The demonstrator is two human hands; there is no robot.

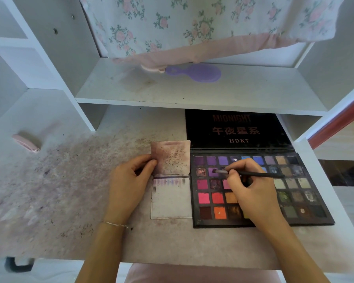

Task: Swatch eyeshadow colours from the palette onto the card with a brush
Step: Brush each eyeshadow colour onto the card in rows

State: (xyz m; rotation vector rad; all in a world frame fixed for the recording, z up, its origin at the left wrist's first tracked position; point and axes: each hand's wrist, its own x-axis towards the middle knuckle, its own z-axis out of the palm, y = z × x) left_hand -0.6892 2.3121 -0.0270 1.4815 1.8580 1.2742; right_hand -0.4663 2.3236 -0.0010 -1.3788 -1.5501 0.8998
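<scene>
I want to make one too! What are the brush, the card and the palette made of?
Brush: thin black handle, probably plastic or painted wood; soft bristle tip, dark with powder.
Card: looks like stiff, matte paper or thin plastic; it has a fold line and holds powder smudges.
Palette: matte black frame, likely cardboard or plastic; the coloured squares look like pressed powder, some glittery.

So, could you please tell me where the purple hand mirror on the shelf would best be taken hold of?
Probably by its narrow handle, coming from above and the front. The purple hand mirror lies flat on the shelf with the handle pointing left and the round head to the right. The handle's left end lies against a pink object, so grip midway along the handle.
</scene>
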